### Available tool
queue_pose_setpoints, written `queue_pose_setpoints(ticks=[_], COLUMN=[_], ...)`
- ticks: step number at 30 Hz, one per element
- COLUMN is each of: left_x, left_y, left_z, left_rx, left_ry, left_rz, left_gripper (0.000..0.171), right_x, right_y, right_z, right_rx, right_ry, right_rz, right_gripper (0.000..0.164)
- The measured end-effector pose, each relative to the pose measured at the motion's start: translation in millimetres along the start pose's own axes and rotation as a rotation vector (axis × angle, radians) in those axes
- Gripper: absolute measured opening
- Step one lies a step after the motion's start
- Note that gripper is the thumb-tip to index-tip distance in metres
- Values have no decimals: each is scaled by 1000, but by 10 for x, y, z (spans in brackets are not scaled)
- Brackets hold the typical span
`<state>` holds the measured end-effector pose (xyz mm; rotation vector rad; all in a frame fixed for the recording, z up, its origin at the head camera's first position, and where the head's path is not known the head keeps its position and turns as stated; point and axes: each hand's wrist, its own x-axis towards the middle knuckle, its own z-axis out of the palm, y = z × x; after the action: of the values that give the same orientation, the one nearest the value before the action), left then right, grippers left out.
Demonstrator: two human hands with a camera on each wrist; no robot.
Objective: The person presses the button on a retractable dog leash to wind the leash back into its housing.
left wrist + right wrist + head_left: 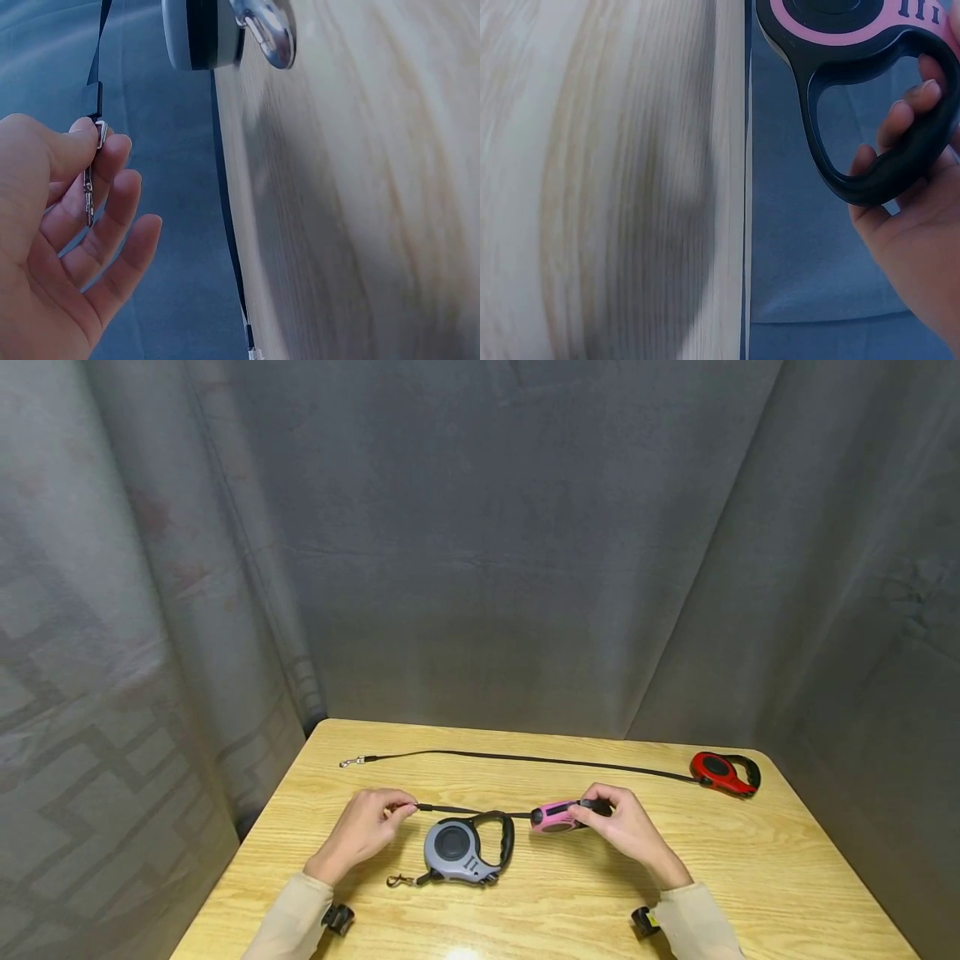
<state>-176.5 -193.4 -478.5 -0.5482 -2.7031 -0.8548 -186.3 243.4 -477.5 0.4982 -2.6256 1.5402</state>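
Strap [453, 810] at lower centre seems mid-extension: our left hand [366, 828] pinches its clip [88, 196], our right hand [626, 828] grips the pink leash [553, 819], steady tension probably needed next.

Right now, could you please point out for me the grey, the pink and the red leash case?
Grey leash case [452, 842], head view, on its black round centre.
Pink leash case [552, 818], head view, on its pink shell.
Red leash case [715, 765], head view, on its black round centre.

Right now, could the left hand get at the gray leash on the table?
Probably yes, if it lets go first: the left hand pinches the clip end of the pink leash. The gray leash lies close by, with nothing apparent between them.
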Motion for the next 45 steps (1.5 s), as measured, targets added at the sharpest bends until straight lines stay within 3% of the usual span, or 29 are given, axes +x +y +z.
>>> queue_pose_setpoints(ticks=[45], left_x=[32], left_y=[91], left_z=[65], left_rx=[-40], left_ry=[-44], left_rz=[-12], left_gripper=[6], right_x=[34], right_y=[-2], right_z=[75], right_rx=[28], right_ry=[-23], right_rz=[-1], right_gripper=[18])
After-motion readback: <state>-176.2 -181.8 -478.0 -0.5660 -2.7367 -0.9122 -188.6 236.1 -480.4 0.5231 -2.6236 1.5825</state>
